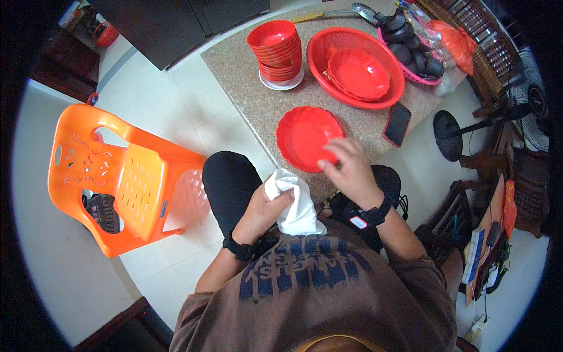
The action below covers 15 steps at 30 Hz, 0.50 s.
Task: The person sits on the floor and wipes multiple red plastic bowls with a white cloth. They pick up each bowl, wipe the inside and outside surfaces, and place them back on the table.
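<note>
My left hand (269,206) is closed around a bunched white cloth (295,213), which hangs over my lap in front of the shirt. My right hand (349,169) hovers over the lower right rim of a red scalloped plate (303,136), thumb and fingers apart. Whether the fingertips touch the rim is hard to tell. The plate lies at the near end of the stone-patterned table (239,83), and a second rim seems to show beneath it. Behind it, a red plastic basket (314,66) holds more scalloped red plates (358,72).
Stacked red bowls (277,53) stand on a white dish (281,86). A phone (397,124) lies near the table's right edge. Farther back are a slotted spoon (334,14) and a pink basket (424,79) of black items. An orange plastic chair (140,185) stands left, a fan (448,134) right.
</note>
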Each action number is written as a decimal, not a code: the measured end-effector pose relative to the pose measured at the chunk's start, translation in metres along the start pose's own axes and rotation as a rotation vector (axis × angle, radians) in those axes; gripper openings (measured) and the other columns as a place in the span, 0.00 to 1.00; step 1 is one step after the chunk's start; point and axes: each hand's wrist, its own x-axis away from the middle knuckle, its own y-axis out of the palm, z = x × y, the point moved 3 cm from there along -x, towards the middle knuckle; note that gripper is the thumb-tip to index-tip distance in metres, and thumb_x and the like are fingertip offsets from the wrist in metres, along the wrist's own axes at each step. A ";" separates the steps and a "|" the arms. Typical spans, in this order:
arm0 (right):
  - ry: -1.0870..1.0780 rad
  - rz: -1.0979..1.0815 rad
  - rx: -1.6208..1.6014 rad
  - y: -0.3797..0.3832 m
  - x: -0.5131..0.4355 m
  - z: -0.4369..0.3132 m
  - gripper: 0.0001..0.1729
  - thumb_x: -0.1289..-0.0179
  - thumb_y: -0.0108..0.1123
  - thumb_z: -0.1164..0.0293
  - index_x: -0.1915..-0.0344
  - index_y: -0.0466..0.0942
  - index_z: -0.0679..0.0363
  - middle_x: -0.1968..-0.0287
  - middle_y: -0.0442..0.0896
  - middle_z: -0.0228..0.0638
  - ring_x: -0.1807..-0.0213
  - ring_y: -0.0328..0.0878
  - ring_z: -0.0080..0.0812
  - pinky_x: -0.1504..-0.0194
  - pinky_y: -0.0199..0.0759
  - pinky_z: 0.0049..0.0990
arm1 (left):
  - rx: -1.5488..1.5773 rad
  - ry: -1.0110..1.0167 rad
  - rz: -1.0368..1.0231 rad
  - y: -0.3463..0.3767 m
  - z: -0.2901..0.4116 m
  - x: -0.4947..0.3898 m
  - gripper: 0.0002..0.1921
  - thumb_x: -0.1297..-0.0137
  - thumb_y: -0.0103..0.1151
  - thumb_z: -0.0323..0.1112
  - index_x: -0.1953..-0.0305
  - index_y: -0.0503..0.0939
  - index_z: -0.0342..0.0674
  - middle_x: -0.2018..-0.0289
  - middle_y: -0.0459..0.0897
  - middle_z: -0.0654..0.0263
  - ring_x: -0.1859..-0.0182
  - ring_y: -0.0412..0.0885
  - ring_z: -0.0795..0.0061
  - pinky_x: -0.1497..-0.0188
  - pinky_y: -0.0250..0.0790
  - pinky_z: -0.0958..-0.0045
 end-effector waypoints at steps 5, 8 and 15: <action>-0.060 -0.195 0.111 0.020 0.009 -0.007 0.14 0.46 0.68 0.65 0.61 0.82 0.59 0.58 0.78 0.35 0.48 0.72 0.39 0.38 0.55 0.43 | 0.041 0.030 -0.010 0.002 0.002 0.001 0.14 0.32 0.58 0.34 0.47 0.74 0.37 0.57 0.81 0.69 0.54 0.77 0.80 0.50 0.71 0.75; -0.064 -0.221 0.170 0.023 0.009 -0.007 0.11 0.45 0.66 0.65 0.62 0.83 0.57 0.61 0.78 0.32 0.50 0.73 0.36 0.39 0.55 0.44 | 0.002 0.020 0.005 0.001 0.004 0.003 0.14 0.32 0.58 0.34 0.48 0.75 0.37 0.57 0.81 0.69 0.54 0.77 0.80 0.50 0.71 0.75; -0.055 -0.170 0.113 0.018 0.006 -0.013 0.07 0.41 0.64 0.65 0.64 0.83 0.54 0.64 0.79 0.30 0.54 0.75 0.34 0.38 0.52 0.45 | -0.061 0.055 0.028 -0.002 0.005 0.003 0.14 0.32 0.58 0.34 0.49 0.75 0.37 0.58 0.81 0.69 0.55 0.77 0.80 0.50 0.71 0.75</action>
